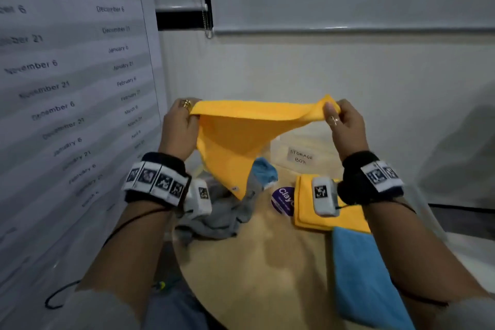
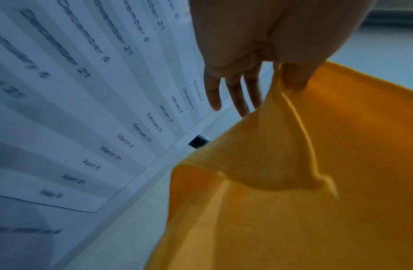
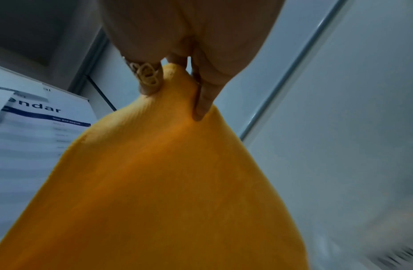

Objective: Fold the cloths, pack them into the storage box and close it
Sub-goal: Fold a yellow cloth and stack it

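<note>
I hold a yellow cloth [image 1: 235, 139] up in the air above the table, stretched by its top edge. My left hand [image 1: 184, 115] pinches its left corner, my right hand [image 1: 338, 115] pinches its right corner. The cloth [image 2: 293, 182] hangs to a point over a grey cloth [image 1: 217, 214] and a crumpled blue cloth [image 1: 265, 171]. A folded yellow cloth [image 1: 348, 217] and a folded blue cloth [image 1: 367, 276] lie at the right. The clear storage box [image 1: 300, 155], labelled, stands behind. In the right wrist view the fingers [image 3: 203, 102] grip the yellow cloth [image 3: 154, 191].
The round wooden table [image 1: 281, 262] has a purple sticker [image 1: 282, 199] in the middle. A wall calendar poster [image 1: 67, 88] stands close on the left. White walls lie behind the table.
</note>
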Demonstrator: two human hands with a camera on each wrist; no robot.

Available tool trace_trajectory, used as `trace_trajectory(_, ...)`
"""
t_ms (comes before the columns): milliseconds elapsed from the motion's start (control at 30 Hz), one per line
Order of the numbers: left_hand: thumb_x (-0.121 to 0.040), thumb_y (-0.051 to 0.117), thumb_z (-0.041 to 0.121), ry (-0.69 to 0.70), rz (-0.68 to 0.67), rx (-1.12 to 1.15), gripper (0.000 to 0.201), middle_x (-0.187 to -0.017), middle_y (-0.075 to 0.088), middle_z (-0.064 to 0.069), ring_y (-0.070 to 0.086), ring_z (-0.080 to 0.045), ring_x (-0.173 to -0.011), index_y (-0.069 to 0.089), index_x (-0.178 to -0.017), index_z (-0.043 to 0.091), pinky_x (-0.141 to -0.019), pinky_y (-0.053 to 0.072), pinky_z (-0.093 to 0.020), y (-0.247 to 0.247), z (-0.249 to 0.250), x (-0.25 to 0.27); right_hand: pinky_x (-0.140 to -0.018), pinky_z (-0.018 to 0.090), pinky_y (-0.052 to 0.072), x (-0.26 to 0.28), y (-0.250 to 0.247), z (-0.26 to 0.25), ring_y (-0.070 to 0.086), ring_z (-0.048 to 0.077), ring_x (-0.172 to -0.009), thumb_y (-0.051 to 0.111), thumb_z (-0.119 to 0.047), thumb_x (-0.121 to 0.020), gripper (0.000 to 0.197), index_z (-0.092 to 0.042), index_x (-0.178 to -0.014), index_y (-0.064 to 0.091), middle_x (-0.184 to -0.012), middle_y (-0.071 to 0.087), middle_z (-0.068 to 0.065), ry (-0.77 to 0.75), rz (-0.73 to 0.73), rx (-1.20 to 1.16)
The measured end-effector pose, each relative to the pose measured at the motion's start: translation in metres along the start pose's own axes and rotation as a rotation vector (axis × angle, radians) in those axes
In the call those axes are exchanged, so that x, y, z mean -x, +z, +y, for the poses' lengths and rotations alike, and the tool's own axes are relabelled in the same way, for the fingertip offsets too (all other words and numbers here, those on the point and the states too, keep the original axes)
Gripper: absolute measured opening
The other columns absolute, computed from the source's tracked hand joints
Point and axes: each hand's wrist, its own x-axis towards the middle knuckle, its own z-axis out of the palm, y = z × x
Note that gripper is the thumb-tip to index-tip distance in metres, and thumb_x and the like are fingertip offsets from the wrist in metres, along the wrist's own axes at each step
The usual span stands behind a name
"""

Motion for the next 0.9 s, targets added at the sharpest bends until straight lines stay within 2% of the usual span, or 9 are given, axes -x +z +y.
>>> trace_trajectory(167, -0.084, 0.047, 0.003, -0.022, -0.334, -0.106, 0.03, -0.099, 0.068, -0.015, 0.061, -0.022, -0.091, 0.068, -0.105, 0.007, -0.072, 0.036, -0.022, -0.009, -0.033, 0.128, -0.065, 0.035, 0.031, 0.126, -0.033, 0.038, 0.034, 0.016, -0.067, 0.044, -0.051, -0.086, 0.046, -0.012, -0.066, 0.033, -0.067, 0.028, 0.007, 0.193, -0.113, 0.01)
trace_trajectory(267, -0.093, 0.042, -0.005, -0.149, -0.783, -0.324, 0.041, -0.118, 0.062, -0.019, 0.058, -0.032, -0.106, 0.057, -0.127, 0.012, -0.077, 0.041, -0.034, -0.004, -0.055, 0.196, -0.059, 0.032, 0.025, 0.192, -0.041, 0.057, 0.032, 0.014, -0.065, 0.053, -0.038, -0.09, 0.041, -0.014, -0.061, 0.036, -0.061, 0.029, 0.0, 0.319, -0.279, 0.126)
trace_trajectory(333, -0.097, 0.04, 0.001, -0.145, -1.012, -0.452, 0.037, -0.12, 0.061, -0.013, 0.056, -0.028, -0.109, 0.056, -0.127, 0.016, -0.076, 0.039, -0.029, -0.004, -0.062, 0.225, -0.056, 0.029, 0.028, 0.222, -0.047, 0.068, 0.039, 0.016, -0.065, 0.057, -0.023, -0.092, 0.039, -0.017, -0.057, 0.042, -0.055, 0.036, -0.003, 0.417, -0.41, 0.306)
trace_trajectory(400, -0.099, 0.044, 0.014, -0.149, -1.079, -0.497, 0.018, -0.093, 0.062, -0.009, 0.058, -0.027, -0.101, 0.061, -0.095, 0.014, -0.069, 0.033, -0.026, -0.007, -0.064, 0.24, -0.056, 0.029, 0.03, 0.239, -0.055, 0.071, 0.044, 0.018, -0.063, 0.059, -0.023, -0.091, 0.038, -0.015, -0.056, 0.047, -0.053, 0.041, -0.001, 0.481, -0.471, 0.447)
trace_trajectory(467, -0.097, 0.049, 0.027, -0.212, -1.069, -0.489, 0.028, -0.074, 0.052, -0.003, 0.059, -0.027, -0.092, 0.05, -0.072, 0.015, -0.067, 0.03, -0.028, -0.012, -0.067, 0.243, -0.056, 0.032, 0.029, 0.243, -0.065, 0.067, 0.043, 0.019, -0.06, 0.06, -0.024, -0.09, 0.037, -0.006, -0.058, 0.052, -0.055, 0.043, 0.005, 0.522, -0.489, 0.474)
trace_trajectory(667, -0.082, 0.064, 0.051, -0.29, -1.241, -0.514, 0.049, -0.106, 0.063, -0.009, 0.058, -0.023, -0.097, 0.064, -0.108, 0.009, -0.075, 0.039, -0.027, -0.02, -0.076, 0.239, -0.052, 0.027, 0.023, 0.241, -0.076, 0.056, 0.038, 0.018, -0.055, 0.058, -0.027, -0.091, 0.047, -0.011, -0.052, 0.037, -0.053, 0.036, 0.005, 0.539, -0.746, 0.73)
trace_trajectory(733, -0.079, 0.067, 0.054, -0.318, -1.412, -0.578, 0.043, -0.088, 0.06, -0.007, 0.053, -0.016, -0.076, 0.062, -0.091, 0.013, -0.068, 0.038, -0.028, -0.024, -0.079, 0.239, -0.055, 0.025, 0.027, 0.244, -0.077, 0.058, 0.049, 0.022, -0.069, 0.056, -0.029, -0.093, 0.037, -0.009, -0.063, 0.049, -0.066, 0.048, 0.009, 0.581, -0.856, 0.798)
trace_trajectory(800, -0.077, 0.068, 0.054, -0.347, -1.561, -0.685, 0.046, -0.069, 0.045, -0.008, 0.042, -0.015, -0.06, 0.049, -0.07, 0.013, -0.063, 0.03, -0.03, -0.029, -0.081, 0.239, -0.072, 0.027, 0.039, 0.245, -0.078, 0.056, 0.057, 0.026, -0.1, 0.055, -0.03, -0.093, 0.02, -0.012, -0.092, 0.064, -0.099, 0.06, 0.013, 0.645, -0.964, 0.809)
trace_trajectory(900, -0.075, 0.069, 0.055, -0.374, -1.618, -0.731, 0.06, -0.099, 0.063, -0.018, 0.054, -0.017, -0.073, 0.062, -0.102, 0.001, -0.066, 0.036, -0.028, -0.039, -0.079, 0.233, -0.096, 0.029, 0.039, 0.244, -0.078, 0.05, 0.047, 0.025, -0.125, 0.054, -0.03, -0.094, 0.039, -0.01, -0.128, 0.055, -0.136, 0.05, 0.009, 0.775, -1.069, 0.828)
